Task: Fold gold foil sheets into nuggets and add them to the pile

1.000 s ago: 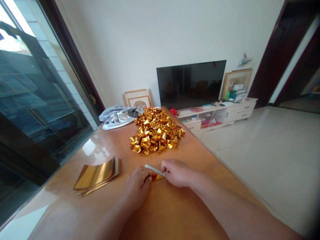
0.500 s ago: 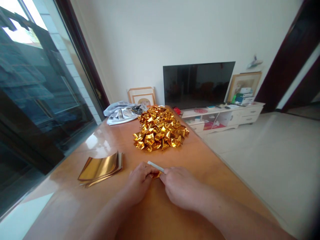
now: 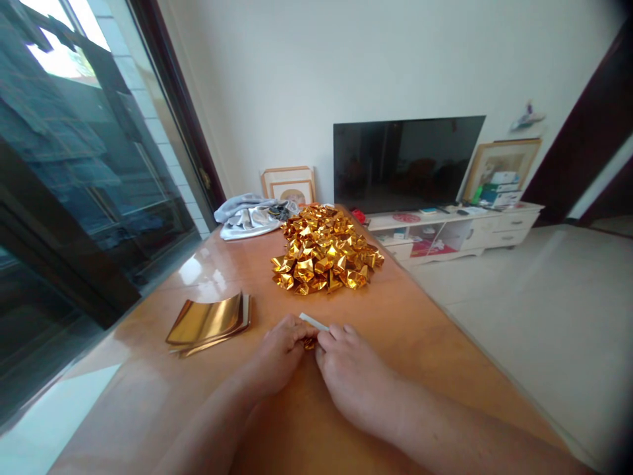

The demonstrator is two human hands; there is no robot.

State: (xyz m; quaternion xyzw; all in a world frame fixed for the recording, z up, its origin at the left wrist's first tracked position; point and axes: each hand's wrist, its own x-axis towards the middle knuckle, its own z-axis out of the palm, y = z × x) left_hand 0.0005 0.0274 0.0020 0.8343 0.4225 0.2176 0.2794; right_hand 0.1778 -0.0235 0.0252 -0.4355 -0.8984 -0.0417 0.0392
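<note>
My left hand (image 3: 279,353) and my right hand (image 3: 353,373) meet over a small folded piece of gold foil paper (image 3: 311,326) on the wooden table (image 3: 148,396). Both pinch it between their fingertips; its white edge shows above my fingers. A stack of flat gold foil sheets (image 3: 210,321) lies to the left of my left hand. Beyond my hands sits a big pile of folded gold foil pieces (image 3: 324,256).
A grey cloth (image 3: 250,216) lies at the table's far end. Glass sliding doors (image 3: 74,178) run along the left. A television (image 3: 406,163) stands on a low white cabinet (image 3: 452,227) by the far wall, with picture frames (image 3: 289,185) beside it. Pale tiled floor (image 3: 534,303) lies right.
My right hand has slid left, closing on the left hand, so less of the paper piece shows. The camera view has shifted a little to the left.
</note>
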